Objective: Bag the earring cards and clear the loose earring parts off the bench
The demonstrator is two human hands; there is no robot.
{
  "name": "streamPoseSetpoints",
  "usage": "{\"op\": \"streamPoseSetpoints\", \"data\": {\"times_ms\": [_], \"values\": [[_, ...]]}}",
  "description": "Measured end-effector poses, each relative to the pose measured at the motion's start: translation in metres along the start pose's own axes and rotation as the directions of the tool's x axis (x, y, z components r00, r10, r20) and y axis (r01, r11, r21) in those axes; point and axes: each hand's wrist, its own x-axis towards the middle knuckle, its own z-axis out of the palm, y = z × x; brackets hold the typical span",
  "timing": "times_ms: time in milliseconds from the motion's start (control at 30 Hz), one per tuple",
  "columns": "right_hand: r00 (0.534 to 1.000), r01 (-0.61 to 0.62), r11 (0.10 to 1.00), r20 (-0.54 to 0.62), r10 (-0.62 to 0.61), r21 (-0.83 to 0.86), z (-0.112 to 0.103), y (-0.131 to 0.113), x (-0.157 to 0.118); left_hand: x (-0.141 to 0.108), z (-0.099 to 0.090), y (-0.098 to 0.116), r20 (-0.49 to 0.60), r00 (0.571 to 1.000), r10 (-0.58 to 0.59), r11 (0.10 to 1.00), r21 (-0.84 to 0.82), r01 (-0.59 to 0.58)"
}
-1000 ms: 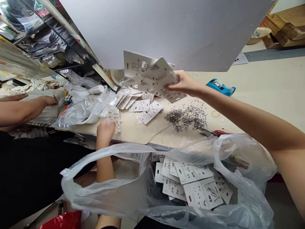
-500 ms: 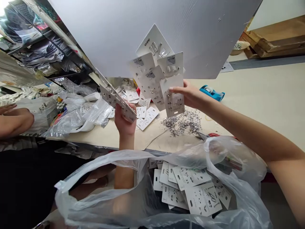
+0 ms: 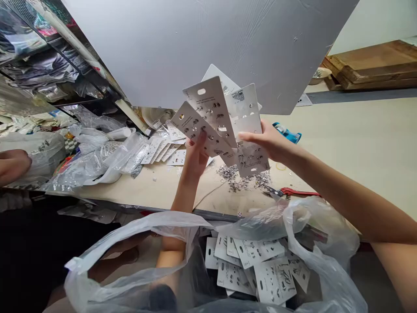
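Above the table, my left hand point(image 3: 196, 155) is closed on white earring cards point(image 3: 203, 104), with the thumb pressed on the front card. They overlap the fanned earring cards point(image 3: 251, 124) in my right hand point(image 3: 273, 141), which pinches them with its thumb in front. Small metal earrings and a barcode sticker show on the held cards; the fingers behind them are hidden. Below both hands lies a heap of small metal pieces point(image 3: 243, 178). Several more earring cards point(image 3: 159, 150) rest on the table left of the heap.
An open clear plastic bag point(image 3: 176, 219) in front holds several earring cards point(image 3: 275, 278). Red-handled cutters point(image 3: 296, 191) and a blue tape dispenser point(image 3: 288, 132) lie to the right. A large pale board point(image 3: 182, 48) overhangs the back. At left are plastic bags point(image 3: 107, 148) and another person's hand point(image 3: 14, 165).
My left hand has moved right and up, bringing its cards against the right hand's fan and turning their faces towards me. The other person's hand has shifted left in view.
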Motion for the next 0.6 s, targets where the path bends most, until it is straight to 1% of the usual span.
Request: {"op": "streamPoseSetpoints", "data": {"times_ms": [100, 167, 233, 300, 367, 467, 533, 600], "values": [[0.995, -0.029, 0.999, -0.096, 0.025, -0.043, 0.002, 0.001, 0.000, -0.001, 0.005, -0.005, -0.105, 0.994, 0.004, 1.000, -0.014, -0.006], [0.989, -0.045, 0.999, -0.143, 0.042, -0.017, 0.003, 0.002, 0.001, -0.001, 0.005, -0.006, -0.179, 0.984, 0.012, 0.999, -0.028, -0.018], [0.987, -0.034, 0.999, -0.158, 0.038, 0.024, 0.002, 0.003, 0.001, 0.000, 0.004, -0.006, -0.266, 0.964, 0.016, 0.999, -0.028, -0.024], [0.987, -0.010, 0.999, -0.160, 0.017, 0.046, 0.000, 0.004, 0.001, -0.001, 0.002, -0.004, -0.314, 0.949, 0.016, 1.000, -0.001, -0.017], [0.986, 0.015, 0.999, -0.164, -0.007, 0.043, 0.000, 0.004, 0.000, -0.002, 0.000, -0.002, -0.310, 0.950, 0.042, 0.999, 0.045, -0.029], [0.979, 0.038, 0.999, -0.201, -0.037, 0.002, 0.003, 0.003, -0.002, -0.004, -0.004, -0.001, -0.229, 0.966, 0.117, 0.991, 0.092, -0.098], [0.970, 0.065, 0.996, -0.231, -0.077, -0.062, 0.005, 0.002, -0.002, -0.002, -0.008, -0.003, -0.177, 0.968, 0.175, 0.983, 0.094, -0.160], [0.961, 0.120, 0.980, -0.230, -0.156, -0.161, 0.003, -0.001, 0.001, 0.002, -0.014, -0.007, -0.143, 0.962, 0.232, 0.971, 0.098, -0.220]]}}
